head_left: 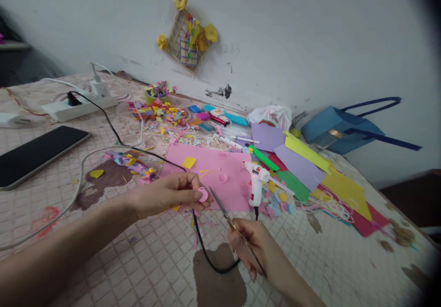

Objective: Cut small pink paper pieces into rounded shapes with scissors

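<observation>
Dim, soft light; dark, blurred corners.

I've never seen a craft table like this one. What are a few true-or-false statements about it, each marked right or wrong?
1. The left hand holds a small, round pink piece. True.
2. The right hand holds a red marker. False: it holds metal scissors.
3. A black smartphone lies to the left of the white glue gun. True.
4. The blue bag with dark blue straps is on the left side of the view. False: it is on the right, near the wall.
5. A black plug sits in the white power strip. True.
</observation>
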### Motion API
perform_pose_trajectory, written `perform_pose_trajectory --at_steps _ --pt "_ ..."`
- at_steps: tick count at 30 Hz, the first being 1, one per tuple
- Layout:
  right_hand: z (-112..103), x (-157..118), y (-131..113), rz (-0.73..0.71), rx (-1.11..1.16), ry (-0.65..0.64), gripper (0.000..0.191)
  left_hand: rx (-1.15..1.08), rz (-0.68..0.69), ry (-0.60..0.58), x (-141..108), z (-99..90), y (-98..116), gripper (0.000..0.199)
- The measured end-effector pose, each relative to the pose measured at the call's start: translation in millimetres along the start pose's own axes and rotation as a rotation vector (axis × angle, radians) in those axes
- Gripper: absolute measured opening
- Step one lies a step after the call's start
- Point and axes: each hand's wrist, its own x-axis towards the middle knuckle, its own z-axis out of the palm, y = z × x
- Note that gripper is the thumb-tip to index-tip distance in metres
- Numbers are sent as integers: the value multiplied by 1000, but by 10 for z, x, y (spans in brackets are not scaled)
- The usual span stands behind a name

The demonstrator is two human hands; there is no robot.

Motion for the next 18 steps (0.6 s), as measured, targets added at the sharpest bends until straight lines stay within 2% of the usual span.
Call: perform_pose_trajectory --at_steps 3,6,13,18 --pt "-26 24 -52 -38 46 84 47 34 -52 -48 -22 28 19 17" --pt "-13 37 -127 -66 73 141 46 100 -127 -99 -41 76 25 19" --pt "156 60 -215 -95 144 3 31 253 -202 -230 -56 159 -18 22" --pt "233 57 -267 -62 177 -23 24 291 -211 -231 -59 172 -69 21"
